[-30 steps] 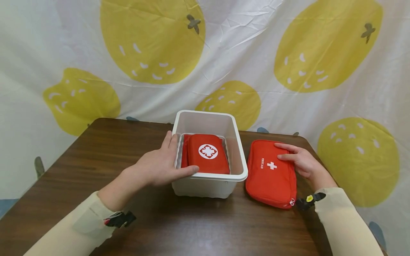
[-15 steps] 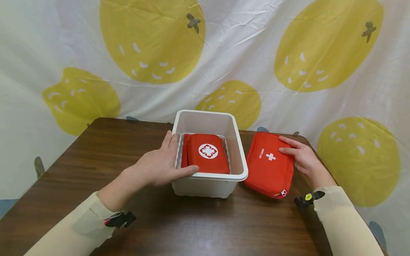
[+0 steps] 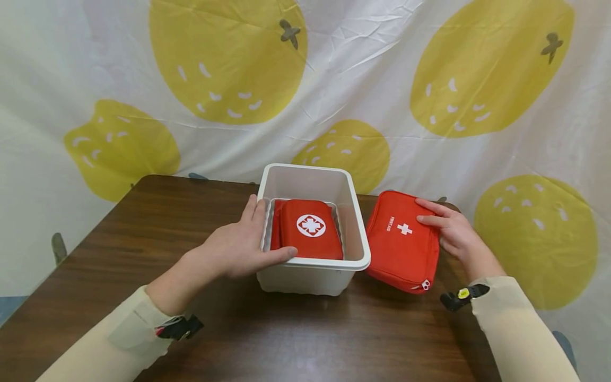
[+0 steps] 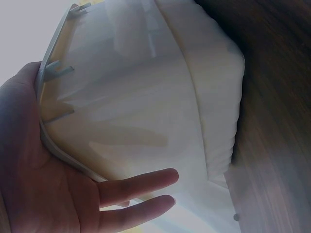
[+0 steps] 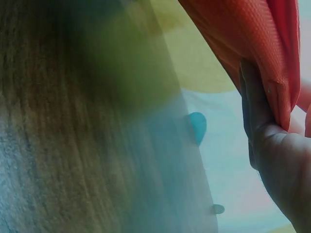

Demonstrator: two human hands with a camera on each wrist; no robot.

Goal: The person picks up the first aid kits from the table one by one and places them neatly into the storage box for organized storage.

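Observation:
Off the tabletop on the right, a red first aid pouch is tilted, its white cross and lettering facing up. My right hand pinches the pouch's right edge, with digits on both faces in the right wrist view. A white plastic bin stands left of the pouch. Inside it lies a red case with a round white cross emblem, and a red item beside it is partly hidden. My left hand rests against the bin's near left corner, fingers straight, touching the rim.
All of this is on a dark brown wooden table. Behind it hangs a white cloth printed with yellow lemons. The table's right edge runs close by my right forearm.
The pouch has come up off the table, moving slightly away from me and tilting, with my right hand on its edge. My left hand and the bin have kept their places.

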